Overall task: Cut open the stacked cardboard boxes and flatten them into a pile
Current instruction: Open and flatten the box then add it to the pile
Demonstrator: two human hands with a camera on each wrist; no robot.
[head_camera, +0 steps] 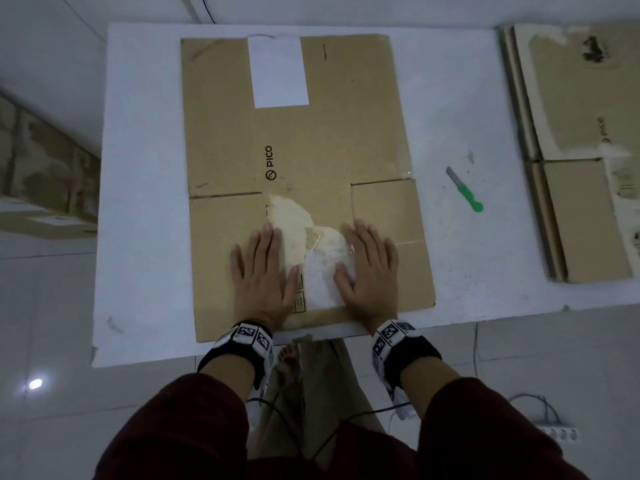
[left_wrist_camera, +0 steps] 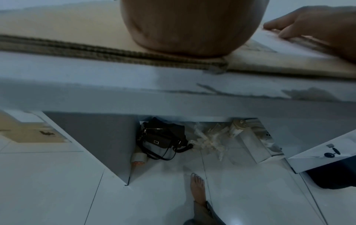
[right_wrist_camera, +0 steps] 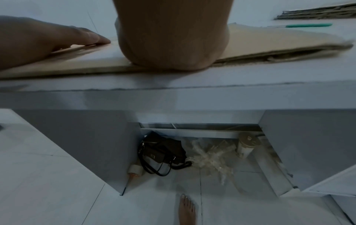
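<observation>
Both palms flat on flattened box [head_camera: 298,161], near edge of white table [head_camera: 138,202].

Left hand [head_camera: 261,271] and right hand [head_camera: 369,268] side by side, fingers straight and spread, pressing near flaps, gripping nothing. Green knife [head_camera: 465,194] lying apart, right of box. Flattened pile [head_camera: 581,150] at far right, cut off by frame. Fingertips out of sight in wrist views; only heels of palms visible.

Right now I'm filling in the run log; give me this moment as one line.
left hand: flat on flattened box | right hand: flat on it | green knife: untouched on table | flattened pile: right
</observation>
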